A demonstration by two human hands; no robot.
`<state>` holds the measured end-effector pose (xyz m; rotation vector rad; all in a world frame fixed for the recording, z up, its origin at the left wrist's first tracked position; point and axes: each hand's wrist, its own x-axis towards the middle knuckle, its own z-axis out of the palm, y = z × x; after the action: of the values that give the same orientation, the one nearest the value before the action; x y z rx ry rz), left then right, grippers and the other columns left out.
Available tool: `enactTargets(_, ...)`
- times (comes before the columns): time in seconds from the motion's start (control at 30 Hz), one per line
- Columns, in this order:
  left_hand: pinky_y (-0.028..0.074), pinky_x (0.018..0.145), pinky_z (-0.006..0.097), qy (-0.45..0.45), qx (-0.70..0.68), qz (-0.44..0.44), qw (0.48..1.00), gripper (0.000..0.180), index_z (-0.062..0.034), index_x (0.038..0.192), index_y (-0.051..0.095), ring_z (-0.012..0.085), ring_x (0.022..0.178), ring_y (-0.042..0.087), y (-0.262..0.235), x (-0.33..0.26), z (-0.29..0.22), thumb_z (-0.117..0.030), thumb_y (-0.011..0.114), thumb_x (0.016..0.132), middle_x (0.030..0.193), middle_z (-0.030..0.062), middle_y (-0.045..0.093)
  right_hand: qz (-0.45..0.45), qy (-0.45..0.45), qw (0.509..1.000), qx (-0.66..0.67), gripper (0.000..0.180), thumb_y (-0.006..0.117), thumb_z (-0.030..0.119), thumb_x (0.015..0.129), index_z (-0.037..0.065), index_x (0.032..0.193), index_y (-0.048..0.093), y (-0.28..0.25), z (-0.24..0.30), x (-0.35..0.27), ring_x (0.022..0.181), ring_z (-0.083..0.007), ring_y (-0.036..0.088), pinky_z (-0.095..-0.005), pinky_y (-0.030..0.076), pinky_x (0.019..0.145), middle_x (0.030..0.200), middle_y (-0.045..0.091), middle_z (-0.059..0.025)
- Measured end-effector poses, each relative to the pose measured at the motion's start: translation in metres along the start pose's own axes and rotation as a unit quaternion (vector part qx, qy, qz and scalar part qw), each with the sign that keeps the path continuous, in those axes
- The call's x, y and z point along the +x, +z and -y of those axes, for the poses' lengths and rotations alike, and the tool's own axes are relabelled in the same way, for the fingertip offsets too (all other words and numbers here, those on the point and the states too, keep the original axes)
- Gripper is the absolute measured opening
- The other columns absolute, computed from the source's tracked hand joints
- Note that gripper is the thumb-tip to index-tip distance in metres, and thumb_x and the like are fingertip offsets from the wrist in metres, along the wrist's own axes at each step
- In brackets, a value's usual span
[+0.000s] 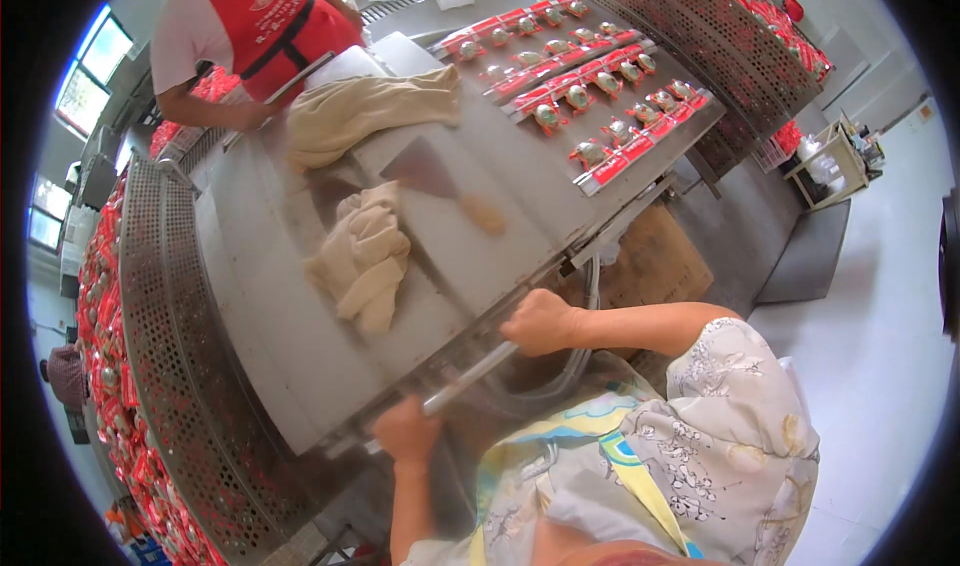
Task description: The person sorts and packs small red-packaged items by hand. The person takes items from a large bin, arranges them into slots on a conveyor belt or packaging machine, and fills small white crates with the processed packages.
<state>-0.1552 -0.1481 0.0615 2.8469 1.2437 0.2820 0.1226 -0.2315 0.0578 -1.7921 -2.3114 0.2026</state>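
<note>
1. A perforated bin (165,296) stands along the left edge of the table (270,306), with red packs heaped on its outer side.
2. A co-worker in a red apron (270,26) stands at the far left corner, one hand (255,116) low beside a thin metal rail.
3. A folded beige cloth (375,111) lies toward the far edge.
4. Nearer, on the left half, lies a crumpled beige cloth (365,256).
5. The left hand (405,431), blurred, is closed round the lower end of a metal bar (470,377) just outside the near edge.
6. A scraper (420,168) lies near the middle, its wooden handle toward the near edge.
7. The bar slants up to the right, bare between the hands.
8. The right hand (540,322) is clamped in a fist on the bar's upper end, apart from the left hand.
9. Shiny packs with red ends (607,83) lie in rows toward the right edge.
10. A second perforated bin (690,56) stands beyond that edge, with more red packs behind its wall.
</note>
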Motion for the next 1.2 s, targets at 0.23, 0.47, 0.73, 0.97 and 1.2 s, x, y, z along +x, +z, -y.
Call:
enactTargets(0.23,0.043,0.052,0.037,0.002,-0.136,-0.050,0.989,0.071,-0.0040,0.077,0.061,0.0275,0.057,0.054,-0.011,0.005,-0.020,-0.072,0.063,0.057,0.065,0.0082,0.055,0.005,-0.054,0.995,0.081,0.028,0.067,0.031,0.064,0.010,0.077,0.055,0.002,-0.010,-0.006,0.078,-0.0216,0.062,-0.0338,0.046,0.060,0.076,0.064,-0.0059)
enactTargets(0.47,0.037,0.091,0.036,-0.050,-0.275,-0.269,0.922,0.060,0.0011,0.118,0.045,0.0236,0.102,0.049,0.022,0.053,-0.173,-0.047,0.056,0.084,0.108,0.0122,0.050,-0.211,-0.262,0.909,0.246,0.052,0.074,0.032,0.062,0.006,0.103,0.055,-0.014,-0.078,-0.075,0.111,-0.0278,0.049,-0.0389,0.043,0.087,0.118,0.052,-0.0125)
enactTargets(0.73,0.036,0.094,0.038,0.096,-0.359,-0.076,0.925,0.046,0.0033,0.119,0.045,0.0301,0.109,0.048,0.089,0.181,-0.393,-0.025,0.058,0.085,0.117,0.0171,0.050,-0.064,0.094,0.986,0.123,0.075,0.072,0.039,0.067,0.009,0.129,0.043,-0.046,-0.289,-0.290,0.127,-0.0408,0.029,-0.0500,0.024,0.105,0.137,0.034,-0.0192)
enactTargets(0.97,0.034,0.097,0.045,-0.020,-0.222,-0.057,0.973,0.066,0.0011,0.127,0.040,0.0396,0.116,0.042,0.145,0.293,-0.446,-0.045,0.058,0.083,0.124,0.0246,0.045,-0.121,0.269,0.951,0.095,0.088,0.061,0.062,0.069,0.015,0.138,0.032,-0.075,-0.405,-0.319,0.131,-0.0453,0.015,-0.0526,0.015,0.107,0.143,0.019,-0.0237)
enactTargets(1.2,0.037,0.094,0.047,-0.108,-0.087,0.045,0.989,0.071,-0.0048,0.121,0.050,0.0403,0.116,0.040,0.168,0.352,-0.476,-0.055,0.063,0.073,0.122,0.0274,0.045,-0.154,0.395,0.905,-0.021,0.101,0.055,0.077,0.061,0.019,0.140,0.028,-0.087,-0.537,-0.307,0.131,-0.0489,0.010,-0.0563,0.010,0.106,0.143,0.013,-0.0276)
